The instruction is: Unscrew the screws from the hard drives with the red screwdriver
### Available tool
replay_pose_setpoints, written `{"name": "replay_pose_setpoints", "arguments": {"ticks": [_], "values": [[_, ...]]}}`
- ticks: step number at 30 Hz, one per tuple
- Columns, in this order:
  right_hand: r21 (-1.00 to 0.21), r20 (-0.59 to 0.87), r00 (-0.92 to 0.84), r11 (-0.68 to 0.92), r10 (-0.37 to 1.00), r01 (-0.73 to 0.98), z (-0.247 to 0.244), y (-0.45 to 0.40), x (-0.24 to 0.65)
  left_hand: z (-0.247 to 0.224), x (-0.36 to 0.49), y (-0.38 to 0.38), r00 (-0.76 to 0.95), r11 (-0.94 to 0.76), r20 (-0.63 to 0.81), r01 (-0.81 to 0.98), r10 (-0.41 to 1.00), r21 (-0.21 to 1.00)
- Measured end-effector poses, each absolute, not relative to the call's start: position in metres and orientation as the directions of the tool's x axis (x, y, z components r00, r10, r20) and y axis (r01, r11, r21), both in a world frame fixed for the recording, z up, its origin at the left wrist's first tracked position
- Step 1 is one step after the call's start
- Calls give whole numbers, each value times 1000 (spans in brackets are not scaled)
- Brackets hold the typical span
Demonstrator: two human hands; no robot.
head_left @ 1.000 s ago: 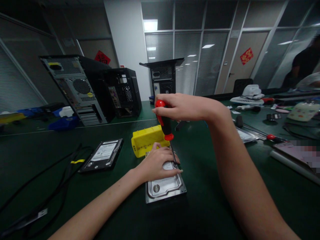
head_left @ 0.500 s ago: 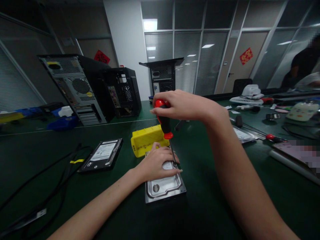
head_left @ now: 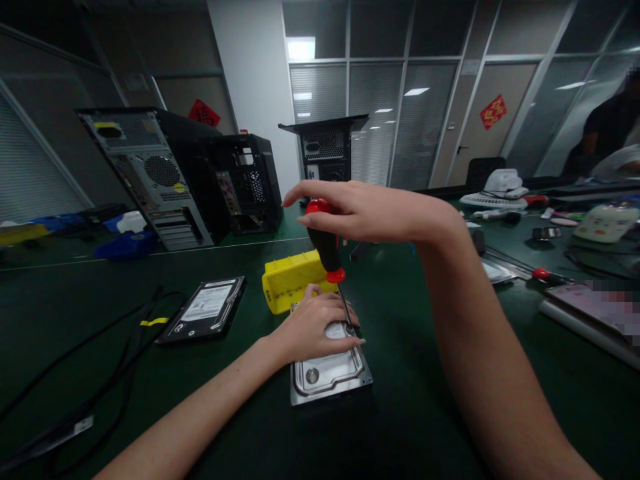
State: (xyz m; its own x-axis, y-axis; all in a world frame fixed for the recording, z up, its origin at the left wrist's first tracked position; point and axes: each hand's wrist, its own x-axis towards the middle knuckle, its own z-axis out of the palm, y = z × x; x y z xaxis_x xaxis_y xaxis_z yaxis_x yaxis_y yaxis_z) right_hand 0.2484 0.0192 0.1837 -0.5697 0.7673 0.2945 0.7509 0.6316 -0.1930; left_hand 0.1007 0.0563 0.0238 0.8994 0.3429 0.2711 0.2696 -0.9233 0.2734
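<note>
A silver hard drive (head_left: 330, 373) lies on the dark green table, with my left hand (head_left: 317, 327) gripping it across the top, thumb and fingers on its right edge. My right hand (head_left: 345, 210) is around the top of a red and black screwdriver (head_left: 326, 248), index finger stretched out to the left. The screwdriver leans slightly, its shaft running down to the drive's right side beside my left fingers. Just behind the drive is a yellow bin (head_left: 295, 280) with small screws in it.
Another hard drive (head_left: 206, 308) and black cables (head_left: 127, 360) lie at left. Computer cases (head_left: 150, 173) stand behind. Tools, a phone-like device (head_left: 595, 307) and a white router-like object (head_left: 500, 187) are at right. A person (head_left: 605, 133) is at the far right.
The index finger of my right hand has straightened away from the handle, and the handle has tilted slightly left. My left hand and the drive have stayed put.
</note>
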Motion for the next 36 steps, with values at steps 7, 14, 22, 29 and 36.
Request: {"name": "replay_pose_setpoints", "arguments": {"ticks": [7, 14, 22, 29, 36], "values": [[-140, 306, -569, 628, 763, 766, 182, 23, 244, 23, 100, 56, 900, -925, 275, 263, 338, 275], [-103, 354, -490, 554, 797, 826, 181, 25, 245, 23, 101, 56, 896, -923, 274, 278, 349, 268], [-164, 336, -471, 543, 815, 823, 180, 27, 248, 23, 101, 57, 898, -926, 286, 256, 333, 276], [-97, 372, -504, 573, 779, 814, 178, 31, 248, 22, 101, 57, 897, -929, 288, 263, 335, 259], [-177, 355, -462, 543, 813, 821, 179, 31, 247, 22, 101, 57, 899, -930, 289, 257, 329, 262]]}}
